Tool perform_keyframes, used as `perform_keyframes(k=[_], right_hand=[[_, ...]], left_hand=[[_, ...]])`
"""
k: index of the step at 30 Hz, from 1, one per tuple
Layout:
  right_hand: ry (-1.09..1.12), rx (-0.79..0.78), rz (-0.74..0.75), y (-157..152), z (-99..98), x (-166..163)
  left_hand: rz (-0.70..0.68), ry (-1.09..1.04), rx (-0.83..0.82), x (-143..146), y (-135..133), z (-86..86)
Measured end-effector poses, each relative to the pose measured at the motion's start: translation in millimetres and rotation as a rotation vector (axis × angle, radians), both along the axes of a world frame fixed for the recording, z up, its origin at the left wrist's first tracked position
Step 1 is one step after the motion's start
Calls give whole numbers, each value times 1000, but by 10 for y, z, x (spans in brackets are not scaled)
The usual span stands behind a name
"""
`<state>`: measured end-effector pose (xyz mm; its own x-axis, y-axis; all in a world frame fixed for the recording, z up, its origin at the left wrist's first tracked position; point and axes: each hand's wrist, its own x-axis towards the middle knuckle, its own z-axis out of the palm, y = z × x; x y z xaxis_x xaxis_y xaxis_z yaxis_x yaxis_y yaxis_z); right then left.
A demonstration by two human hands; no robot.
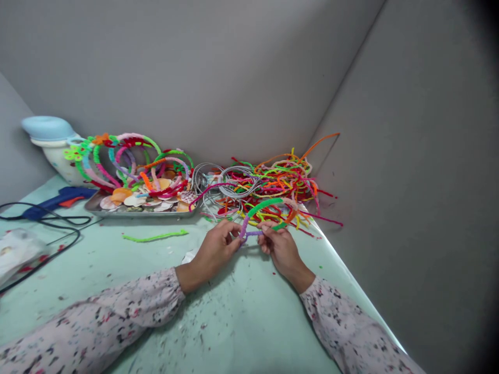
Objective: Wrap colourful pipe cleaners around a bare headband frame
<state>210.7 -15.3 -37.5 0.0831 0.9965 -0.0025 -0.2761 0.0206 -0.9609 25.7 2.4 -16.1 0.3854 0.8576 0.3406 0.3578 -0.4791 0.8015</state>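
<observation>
My two patterned sleeves (117, 311) lie across the pale green tabletop (234, 322), which is littered with small dark scraps. Left grip (212, 252): clenched, with thumb and fingertips pinching one end of a purple pipe cleaner (249, 234). Right grip (280, 246): clenched on the other end of the same purple length, and on the lower end of a headband (265, 204). The headband arches up and away between the two grips, just above the tabletop. Its upper span is covered in green, and the purple covering runs up its left leg. Left of my left grip, a loose green pipe cleaner (156, 237) lies flat on the tabletop, apart from everything else. A black cable (47, 239) loops along the left edge. Beyond the grips, a tangled heap of multicoloured pipe cleaners (280, 182) fills the corner against the grey walls, and a bundle of bare metal headbands (230, 182) touches its left side. Further left, a metal tray (97, 206) holds shell-like pieces and a stack of finished wrapped headbands (128, 156). A blue glue gun (58, 200) lies beside the tray, with a white and blue container (50, 140) behind it.
</observation>
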Motion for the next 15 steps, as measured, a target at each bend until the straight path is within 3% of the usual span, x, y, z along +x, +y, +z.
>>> perform_keyframes(k=[15], right_hand=[[-38,1,7,-13,18,-8]], left_hand=[[-8,-17,28,7,11,-19]])
